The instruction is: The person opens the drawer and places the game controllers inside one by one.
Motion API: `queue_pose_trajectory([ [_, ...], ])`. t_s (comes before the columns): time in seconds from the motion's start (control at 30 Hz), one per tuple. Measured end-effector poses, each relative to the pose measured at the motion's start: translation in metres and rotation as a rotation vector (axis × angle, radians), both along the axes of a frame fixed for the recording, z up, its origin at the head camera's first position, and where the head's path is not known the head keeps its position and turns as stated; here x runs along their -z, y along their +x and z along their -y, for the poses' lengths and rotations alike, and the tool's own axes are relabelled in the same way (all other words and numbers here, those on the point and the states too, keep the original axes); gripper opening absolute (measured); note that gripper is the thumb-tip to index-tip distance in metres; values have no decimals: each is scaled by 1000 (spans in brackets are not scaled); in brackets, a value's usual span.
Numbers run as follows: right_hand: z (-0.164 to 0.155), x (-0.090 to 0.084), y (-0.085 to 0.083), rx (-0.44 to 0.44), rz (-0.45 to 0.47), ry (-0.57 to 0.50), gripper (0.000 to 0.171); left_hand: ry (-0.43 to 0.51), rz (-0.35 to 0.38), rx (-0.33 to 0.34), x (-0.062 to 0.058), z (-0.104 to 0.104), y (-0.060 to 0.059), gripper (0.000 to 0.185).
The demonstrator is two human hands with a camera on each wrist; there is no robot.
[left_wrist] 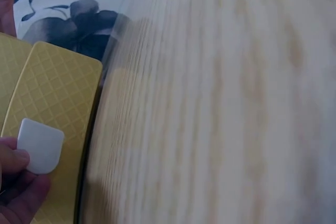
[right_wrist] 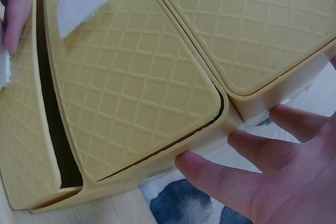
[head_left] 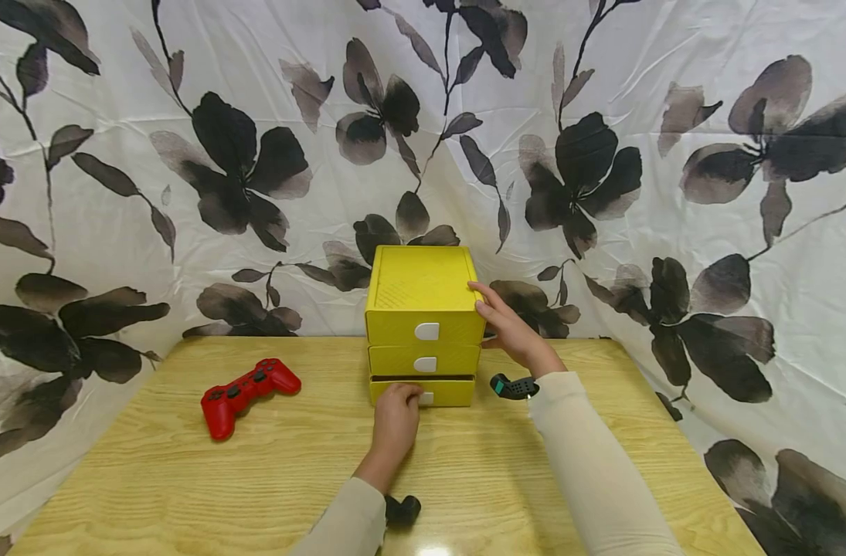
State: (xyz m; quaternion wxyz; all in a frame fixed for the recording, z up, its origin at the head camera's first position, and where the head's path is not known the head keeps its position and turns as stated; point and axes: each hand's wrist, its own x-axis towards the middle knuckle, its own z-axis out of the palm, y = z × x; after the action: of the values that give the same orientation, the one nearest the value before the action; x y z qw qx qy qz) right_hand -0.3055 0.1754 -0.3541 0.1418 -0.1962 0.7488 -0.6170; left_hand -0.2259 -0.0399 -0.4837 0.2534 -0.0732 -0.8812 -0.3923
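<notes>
Left hand (head_left: 397, 421), nearest, pinches the white handle (left_wrist: 39, 145) of the bottom drawer (head_left: 450, 391), slightly pulled out of the yellow drawer box (head_left: 423, 297) mid-table (head_left: 186, 479); right hand (head_left: 513, 332) rests spread fingers (right_wrist: 226, 177) against its side, red controller (head_left: 249, 388) left

One drawer cabinet (head_left: 423, 297), three drawers, one red controller (head_left: 249, 386), seemingly.

The drawer cabinet (head_left: 423, 309) looks like matt yellow plastic, its drawer fronts embossed with a fine grid and fitted with smooth white plastic tabs (right_wrist: 80, 3). The table (head_left: 186, 471) is pale wood grain with a glossy sheen, and the game controller (head_left: 248, 391) is shiny red plastic. Behind hangs creased, floral-printed cloth (head_left: 186, 116).
</notes>
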Motion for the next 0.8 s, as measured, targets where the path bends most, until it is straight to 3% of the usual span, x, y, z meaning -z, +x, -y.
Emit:
queue_pose_trajectory([
  [0.3, 4, -17, 19, -5, 11, -3, 55, 8, -32, 13, 0, 3, 9, 11],
  [0.57, 0, 2, 2, 13, 0, 1, 53, -2, -60, 24, 1, 4, 19, 10],
  [0.8, -2, 6, 0, 8, -17, -13, 55, -8, -77, 25, 2, 4, 28, 12],
])
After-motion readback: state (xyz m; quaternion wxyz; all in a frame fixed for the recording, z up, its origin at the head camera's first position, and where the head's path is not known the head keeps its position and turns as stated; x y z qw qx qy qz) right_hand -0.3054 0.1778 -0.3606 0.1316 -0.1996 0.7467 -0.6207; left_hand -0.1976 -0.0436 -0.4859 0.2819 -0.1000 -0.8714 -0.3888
